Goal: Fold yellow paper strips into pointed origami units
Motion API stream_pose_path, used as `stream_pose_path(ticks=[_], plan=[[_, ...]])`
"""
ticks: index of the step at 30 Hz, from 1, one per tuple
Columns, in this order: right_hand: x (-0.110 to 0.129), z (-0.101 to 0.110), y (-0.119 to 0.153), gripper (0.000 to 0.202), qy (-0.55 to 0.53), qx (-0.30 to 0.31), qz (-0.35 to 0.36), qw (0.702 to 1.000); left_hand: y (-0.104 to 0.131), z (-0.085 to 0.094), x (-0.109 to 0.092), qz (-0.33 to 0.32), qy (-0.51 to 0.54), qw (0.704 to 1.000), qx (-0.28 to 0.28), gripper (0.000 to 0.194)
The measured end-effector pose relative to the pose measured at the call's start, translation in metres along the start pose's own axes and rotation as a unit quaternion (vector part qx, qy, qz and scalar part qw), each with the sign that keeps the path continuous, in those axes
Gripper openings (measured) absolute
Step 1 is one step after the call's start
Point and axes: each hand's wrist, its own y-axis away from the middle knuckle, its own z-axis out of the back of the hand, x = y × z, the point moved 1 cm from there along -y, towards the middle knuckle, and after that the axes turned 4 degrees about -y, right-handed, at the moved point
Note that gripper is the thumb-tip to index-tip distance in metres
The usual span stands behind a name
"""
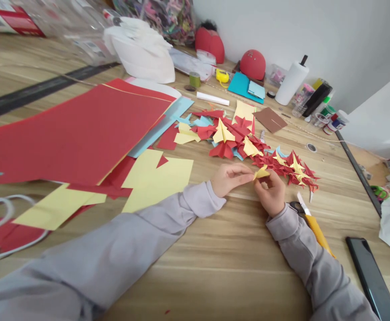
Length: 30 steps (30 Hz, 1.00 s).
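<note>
Between my two hands is a small folded piece of yellow paper (262, 172), held just above the wooden table. My left hand (232, 178) pinches its left end with thumb and fingertips. From the right, my right hand (271, 191) grips the same piece between thumb and curled fingers. Right behind the hands lies a heap of folded paper planes (240, 136), mostly red, some yellow and light blue. A second cluster of small red and yellow folded pieces (290, 166) lies just beyond my right hand.
Large red sheets (71, 129) and yellow paper pieces (161, 178) cover the left side. A yellow-handled cutter (318, 234) and black-handled scissors (296, 206) lie beside my right sleeve, with a phone (372, 276) farther right. Bottles (337, 122) and red domes (252, 64) stand along the wall.
</note>
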Motion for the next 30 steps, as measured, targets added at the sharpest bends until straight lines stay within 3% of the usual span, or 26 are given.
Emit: stream_pose_path(ticks=[3,8,13,16,30], plan=[[-0.003,-0.001,-0.002,0.014,-0.185,-0.013,-0.119,0.975,0.002,-0.001,-0.002,0.018,0.021,0.999,-0.017,0.032],[0.003,-0.001,-0.005,0.016,-0.400,0.064,-0.271,0.873,0.001,-0.002,0.003,0.065,0.047,0.992,-0.098,0.027],[0.010,0.001,-0.005,0.016,-0.531,0.147,-0.336,0.764,-0.002,-0.003,0.006,0.092,0.046,0.991,-0.084,0.027],[0.011,0.002,-0.005,0.018,-0.570,0.182,-0.345,0.723,-0.002,-0.003,0.006,0.107,0.048,0.991,-0.065,0.029],[0.006,-0.001,-0.001,0.025,-0.539,0.269,-0.371,0.707,-0.002,-0.005,0.011,0.096,0.039,0.994,-0.034,0.035]])
